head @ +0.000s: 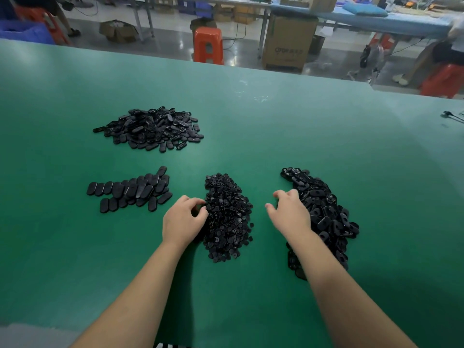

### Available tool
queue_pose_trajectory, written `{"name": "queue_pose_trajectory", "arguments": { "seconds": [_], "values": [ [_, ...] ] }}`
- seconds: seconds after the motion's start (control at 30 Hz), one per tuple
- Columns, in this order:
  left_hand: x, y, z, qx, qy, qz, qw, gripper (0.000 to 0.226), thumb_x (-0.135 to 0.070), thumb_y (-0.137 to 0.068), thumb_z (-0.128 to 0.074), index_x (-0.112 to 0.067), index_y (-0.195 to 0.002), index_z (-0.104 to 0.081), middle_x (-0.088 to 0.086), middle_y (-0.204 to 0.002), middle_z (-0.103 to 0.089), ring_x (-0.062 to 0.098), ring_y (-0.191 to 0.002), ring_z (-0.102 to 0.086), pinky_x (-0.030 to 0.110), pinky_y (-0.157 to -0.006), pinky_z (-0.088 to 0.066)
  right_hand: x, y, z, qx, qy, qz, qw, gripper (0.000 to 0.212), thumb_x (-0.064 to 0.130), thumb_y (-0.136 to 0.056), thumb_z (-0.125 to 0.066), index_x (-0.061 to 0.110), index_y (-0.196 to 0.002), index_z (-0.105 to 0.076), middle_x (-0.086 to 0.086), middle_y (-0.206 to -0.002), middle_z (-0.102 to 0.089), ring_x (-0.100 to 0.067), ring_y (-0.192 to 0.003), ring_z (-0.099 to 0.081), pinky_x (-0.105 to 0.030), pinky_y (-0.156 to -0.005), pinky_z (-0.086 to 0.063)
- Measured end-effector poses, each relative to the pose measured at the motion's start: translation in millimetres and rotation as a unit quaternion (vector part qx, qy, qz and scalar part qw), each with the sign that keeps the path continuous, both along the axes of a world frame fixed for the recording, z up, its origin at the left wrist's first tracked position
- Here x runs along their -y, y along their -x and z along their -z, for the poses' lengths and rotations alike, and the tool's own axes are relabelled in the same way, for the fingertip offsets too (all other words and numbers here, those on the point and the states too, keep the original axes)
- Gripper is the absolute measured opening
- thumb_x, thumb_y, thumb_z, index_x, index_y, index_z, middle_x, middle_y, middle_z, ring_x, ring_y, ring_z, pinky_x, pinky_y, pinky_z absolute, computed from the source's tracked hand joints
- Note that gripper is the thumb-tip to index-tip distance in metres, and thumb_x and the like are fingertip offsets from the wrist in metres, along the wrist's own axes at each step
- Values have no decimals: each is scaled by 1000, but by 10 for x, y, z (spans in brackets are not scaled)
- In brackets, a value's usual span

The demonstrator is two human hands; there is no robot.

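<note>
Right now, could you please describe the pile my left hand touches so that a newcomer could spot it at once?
On the green table, look at the three piles nearest the person. The middle pile meets the left hand. It is tiny round discs, while the left pile and right pile are larger ovals.

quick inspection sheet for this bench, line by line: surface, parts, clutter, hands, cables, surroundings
surface: green table, faint pale scuffs towards the far edge
job's things: pile of small round pieces in the middle; right pile of oval pieces with holes; flat oval caps laid in rows, near left; far heap of mixed oval parts
clutter: nothing seen
hands: left hand, fingers curled at the round pieces' left edge, cannot tell if it holds one; right hand open, fingers spread, at the right pile's left edge
cables: dark lead at the table's right edge; floor cable beyond
surroundings: orange stool, cardboard box, floor fan
</note>
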State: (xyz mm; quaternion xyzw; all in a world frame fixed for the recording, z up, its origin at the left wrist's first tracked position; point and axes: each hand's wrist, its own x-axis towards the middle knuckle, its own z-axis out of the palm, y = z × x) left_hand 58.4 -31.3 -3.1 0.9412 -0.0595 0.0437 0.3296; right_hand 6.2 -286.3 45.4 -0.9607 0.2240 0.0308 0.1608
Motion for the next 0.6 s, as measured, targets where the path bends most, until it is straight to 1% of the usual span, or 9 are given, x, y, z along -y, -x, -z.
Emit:
{"name": "queue_pose_trajectory", "arguments": {
  "seconds": [0.1,0.17,0.23,0.33,0.47,0.53,0.6],
  "values": [
    [1,-7,10,7,-10,3,1000,19,-38,-90,-65,-33,-107,-74,-14,-86,-56,8,-75,-56,24,-58,-37,113,-102,-59,-64,60,-14,996,51,54,-102,-47,17,-138,-50,-8,-134,-44,-25,-89,-59,-33,-71,-43],
    [2,-14,15,9,-13,1,1000,19,-39,-91,-65,-34,-106,-74,-15,-85,-55,7,-74,-55,23,-57,-36,141,-148,-67,-88,92,-31,991,49,57,-102,-46,19,-132,-54,-7,-128,-48,-25,-90,-60,-34,-71,-43],
    [1,-18,21,8,-12,2,1000,17,-39,-91,-65,-35,-104,-74,-17,-85,-55,3,-73,-54,20,-57,-35,160,-179,-63,-95,102,-43,989,43,55,-101,-50,21,-126,-57,-5,-123,-52,-25,-86,-58,-33,-70,-43],
    [-4,-24,23,7,-7,0,1000,13,-37,-91,-65,-37,-99,-75,-18,-84,-55,0,-73,-54,18,-57,-35,197,-203,-53,-88,104,-50,989,34,46,-100,-56,21,-122,-58,-5,-119,-56,-25,-86,-57,-32,-70,-42],
    [-6,-22,26,4,-5,0,1000,12,-36,-93,-64,-36,-98,-76,-18,-86,-57,1,-73,-54,19,-57,-36,225,-212,-29,-71,113,-57,989,17,23,-97,-54,18,-113,-59,-4,-111,-63,-25,-83,-56,-31,-66,-41],
    [-7,-22,28,3,-3,-1,1000,12,-35,-93,-64,-35,-97,-76,-18,-85,-56,-1,-71,-54,21,-57,-36,243,-198,-22,-61,108,-46,991,18,16,-95,-52,17,-111,-61,-4,-107,-67,-27,-85,-59,-31,-66,-42],
    [-7,-23,31,4,-1,-2,1000,12,-35,-93,-64,-34,-96,-76,-18,-84,-56,-2,-71,-53,21,-57,-35,267,-177,-21,-48,108,-43,992,22,13,-95,-52,15,-114,-63,-6,-109,-68,-29,-93,-63,-32,-68,-46]
  ]
}}
